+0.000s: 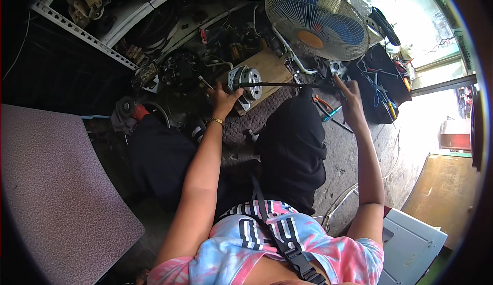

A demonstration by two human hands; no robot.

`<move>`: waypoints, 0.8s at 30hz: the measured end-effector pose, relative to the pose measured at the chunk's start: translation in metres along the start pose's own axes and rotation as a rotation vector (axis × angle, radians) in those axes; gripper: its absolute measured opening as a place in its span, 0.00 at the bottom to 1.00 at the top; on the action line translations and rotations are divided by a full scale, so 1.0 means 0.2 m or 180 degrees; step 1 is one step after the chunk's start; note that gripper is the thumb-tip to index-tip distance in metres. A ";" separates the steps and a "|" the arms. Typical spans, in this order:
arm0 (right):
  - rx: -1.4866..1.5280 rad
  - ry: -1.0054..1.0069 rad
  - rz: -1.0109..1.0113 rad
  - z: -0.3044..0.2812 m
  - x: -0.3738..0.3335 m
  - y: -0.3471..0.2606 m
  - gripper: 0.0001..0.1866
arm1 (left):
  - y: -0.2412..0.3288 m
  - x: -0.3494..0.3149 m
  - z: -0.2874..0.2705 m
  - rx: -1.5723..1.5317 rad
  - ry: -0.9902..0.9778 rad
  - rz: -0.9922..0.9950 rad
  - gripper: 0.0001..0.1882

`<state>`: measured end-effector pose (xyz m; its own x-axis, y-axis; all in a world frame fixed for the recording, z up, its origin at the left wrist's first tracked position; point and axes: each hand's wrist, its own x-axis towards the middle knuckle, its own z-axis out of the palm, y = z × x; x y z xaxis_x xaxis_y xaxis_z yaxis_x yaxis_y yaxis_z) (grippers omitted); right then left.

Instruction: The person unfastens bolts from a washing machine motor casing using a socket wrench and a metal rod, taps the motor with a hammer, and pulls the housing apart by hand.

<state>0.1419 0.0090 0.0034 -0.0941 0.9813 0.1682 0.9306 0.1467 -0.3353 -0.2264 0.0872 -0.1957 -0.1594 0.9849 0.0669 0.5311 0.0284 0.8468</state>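
A round metal electric motor (pixel 251 77) with holes in its end face rests on a wooden board (pixel 275 65) in front of me. My left hand (pixel 225 100) grips its near left side, thumb and fingers spread round the casing. A thin pale rod (pixel 205 82) sticks out beside those fingers. My right hand (pixel 350 98) is closed on the right end of a long thin dark bar (pixel 281 85), its index finger stretched forward. Leftward, the bar reaches across the motor's face; whether it touches the metal I cannot tell. The bar's exact kind is unclear.
Behind the board stands a fan with blue blades (pixel 318 21). Orange-handled pliers (pixel 323 103) lie near my right knee, beside a dark tool box (pixel 379 87). Loose machine parts (pixel 179 69) crowd the far left. A speckled tabletop (pixel 61 192) is at left, a white appliance (pixel 411 246) at lower right.
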 end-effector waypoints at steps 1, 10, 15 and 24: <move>0.0003 -0.0002 -0.0004 0.00 0.02 0.00 0.25 | 0.00 -0.01 0.00 0.0098 0.0005 0.0027 0.48; 0.2275 0.0622 0.1173 0.02 0.06 -0.04 0.19 | 0.03 -0.01 0.00 0.0064 -0.0007 -0.0067 0.48; 0.2736 -0.0161 0.0636 -0.03 0.00 0.03 0.21 | -0.01 0.02 0.04 -0.0070 -0.0060 -0.0136 0.46; -0.1600 -0.0083 -0.1056 -0.11 0.05 -0.13 0.35 | -0.14 0.09 0.03 -0.0764 -0.0162 -0.0087 0.45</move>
<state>0.1240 0.0127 0.0351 -0.4109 0.8968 0.1640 0.9026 0.3749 0.2116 -0.2397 0.1053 -0.2203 -0.1258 0.9918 0.0209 0.3132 0.0197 0.9495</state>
